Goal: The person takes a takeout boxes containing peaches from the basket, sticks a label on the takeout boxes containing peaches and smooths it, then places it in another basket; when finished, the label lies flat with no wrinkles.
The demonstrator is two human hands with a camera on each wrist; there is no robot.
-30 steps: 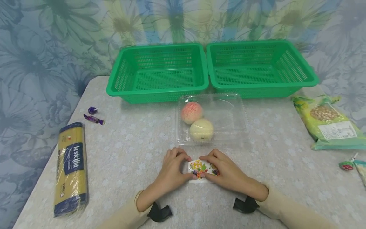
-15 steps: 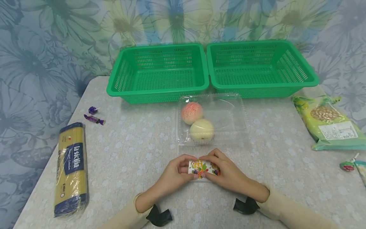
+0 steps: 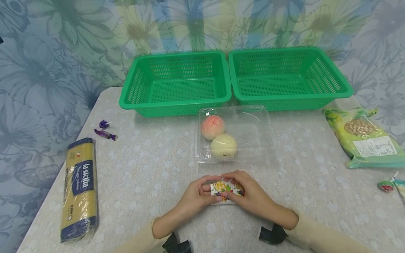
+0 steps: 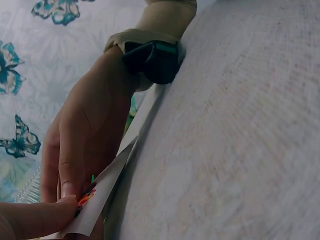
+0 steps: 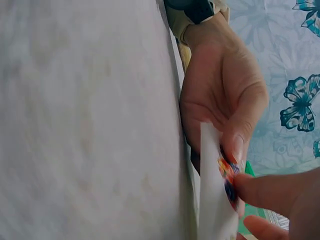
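Note:
A small white packet [image 3: 219, 188] printed with colourful fruit and yellow lettering lies low between both hands, near the front of the table. My left hand [image 3: 196, 195] pinches its left side, thumb on the near edge and fingers curled behind. The right hand [image 3: 253, 191] grips the right side, its thumb over the print and the fingers bent round the far edge. In the left wrist view, the packet [image 4: 107, 195] shows a plain white near side close over the cloth. The right wrist view shows this white side [image 5: 211, 192] too, with both thumbs against the print.
Beyond the hands sits a clear plastic container [image 3: 253, 135] with a peach [image 3: 213, 127] and a pale round fruit [image 3: 223, 147]. Two green baskets [image 3: 177, 109] [image 3: 294, 102] stand behind. Spaghetti [image 3: 80, 189] and purple sweets [image 3: 105, 134] lie left; a green bag [image 3: 364, 137] and lollipop [image 3: 386, 186] lie right.
My left fingers have shifted from the packet's far left corner to behind it, and both hands have rounded about it. The head view has tilted slightly, so everything sits a little lower.

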